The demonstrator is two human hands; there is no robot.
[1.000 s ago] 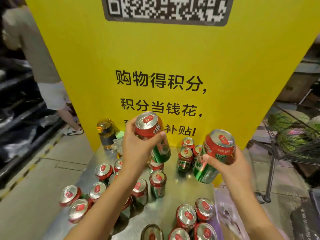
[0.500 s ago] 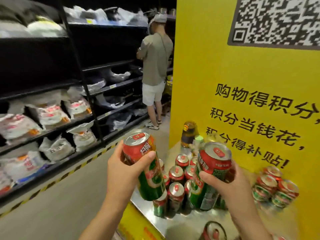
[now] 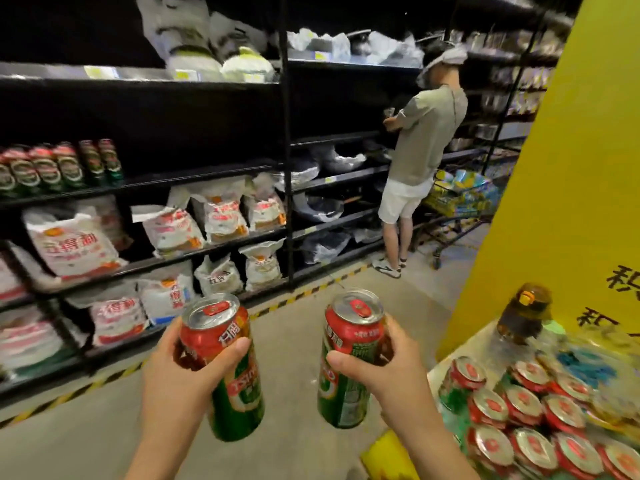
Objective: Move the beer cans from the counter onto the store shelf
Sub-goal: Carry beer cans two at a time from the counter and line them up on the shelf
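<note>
Two beer cans, in transit. Left hand point(image 3: 180, 382) grasps left can point(image 3: 225, 368); right hand point(image 3: 384, 368) grasps right can point(image 3: 349, 358); both near-upright. Shelved cans point(image 3: 59, 168) lie up-left of them, nearer the left hand; bench point(image 3: 433, 372) stock right.

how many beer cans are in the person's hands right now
2. One beer can is gripped in the left hand, the other beer can in the right hand; more stand on the counter.

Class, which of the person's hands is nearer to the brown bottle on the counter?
Right. The right hand, holding a can, is just left of the brown bottle; the left hand, with its own can, is farther left across the aisle.
</note>
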